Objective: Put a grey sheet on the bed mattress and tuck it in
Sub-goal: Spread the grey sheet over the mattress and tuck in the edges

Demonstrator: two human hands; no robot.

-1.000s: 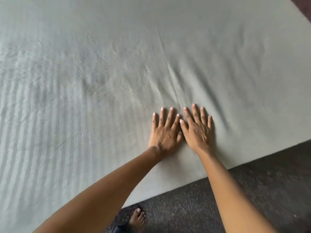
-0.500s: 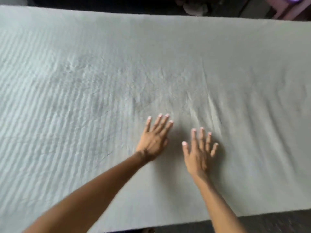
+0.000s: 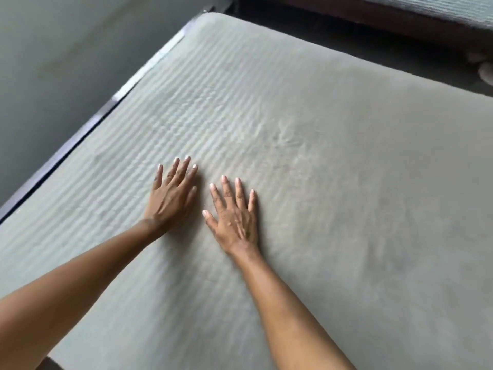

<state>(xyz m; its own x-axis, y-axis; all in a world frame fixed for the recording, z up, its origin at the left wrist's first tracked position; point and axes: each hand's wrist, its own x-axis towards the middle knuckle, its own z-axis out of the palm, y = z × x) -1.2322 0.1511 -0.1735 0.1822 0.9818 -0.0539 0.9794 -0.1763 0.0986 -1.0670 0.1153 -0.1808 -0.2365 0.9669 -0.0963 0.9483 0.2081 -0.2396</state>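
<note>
1. Far out to the left of the left hand, a grey wall (image 3: 53, 62) fills the upper left corner.
2. Between that wall and the hands, a dark bed rail (image 3: 77, 137) runs slantwise along the left edge of the bed. A pale, shiny strip runs along part of it.
3. Under the left forearm, at the bottom left, the bedding ends at its near edge and a small dark patch of floor (image 3: 52, 364) shows.
4. The grey sheet (image 3: 346, 196) lies spread over the bed top, beneath both hands and reaching away from them on every side. The mattress is hidden under it. To the left of the left hand and beyond it, the cloth shows many parallel ridges.
5. The left hand (image 3: 170, 198) lies flat on the sheet, palm down. Its fingers are straight, slightly fanned and pointing away from the person. It presses on the cloth and grips nothing.
6. The right hand (image 3: 233, 217) lies just beside it, on its thumb side, with a narrow strip of sheet between them. It too is flat, fingers spread wide and thumb stretched toward the left hand, holding nothing.
7. Beyond the right hand's fingertips sits a small knot of creases (image 3: 282, 137). To the right of that hand the sheet is smoother.
8. Far beyond and to the right, past the sheet's far edge, there is a dark gap (image 3: 346, 30). Past it, a pale ribbed covering (image 3: 453, 6) fills the top right corner.
</note>
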